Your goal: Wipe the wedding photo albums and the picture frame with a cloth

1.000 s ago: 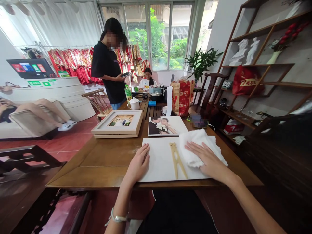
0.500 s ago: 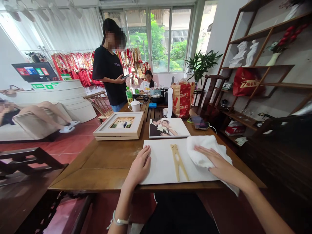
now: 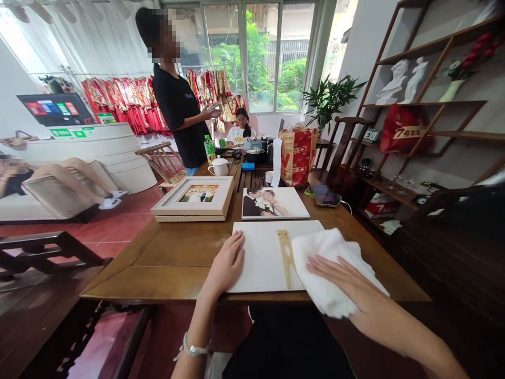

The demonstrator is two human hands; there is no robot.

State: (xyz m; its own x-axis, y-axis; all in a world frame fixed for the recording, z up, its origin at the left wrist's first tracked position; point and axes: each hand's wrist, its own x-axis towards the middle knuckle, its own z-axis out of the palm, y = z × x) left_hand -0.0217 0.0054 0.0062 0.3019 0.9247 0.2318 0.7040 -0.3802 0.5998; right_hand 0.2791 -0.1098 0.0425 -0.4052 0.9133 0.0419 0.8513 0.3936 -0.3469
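Note:
A flat white panel (image 3: 258,258) lies at the table's near edge. On its face is a pale tan two-legged piece (image 3: 283,252) with a small cat-like head; its right leg is partly covered. My left hand (image 3: 228,263) rests flat on the panel's left edge, fingers extended. Over the panel's right part lies a crumpled white cloth (image 3: 327,245), its near end hanging past the table edge. My right hand (image 3: 347,281) presses on the cloth from above, fingers stretched out flat. The panel's right corner is hidden beneath the cloth.
Behind the panel lies a couple's photo panel (image 3: 276,204). Left of it are stacked picture frames (image 3: 169,206). A phone (image 3: 325,196), a paper bag (image 3: 299,158) and a lidded cup (image 3: 219,166) stand farther back. Another person (image 3: 179,110) stands beyond the table.
My right hand and the cloth have moved left and toward me, now covering part of the tan piece. My left hand stays put. The standing person's head has turned and lifted.

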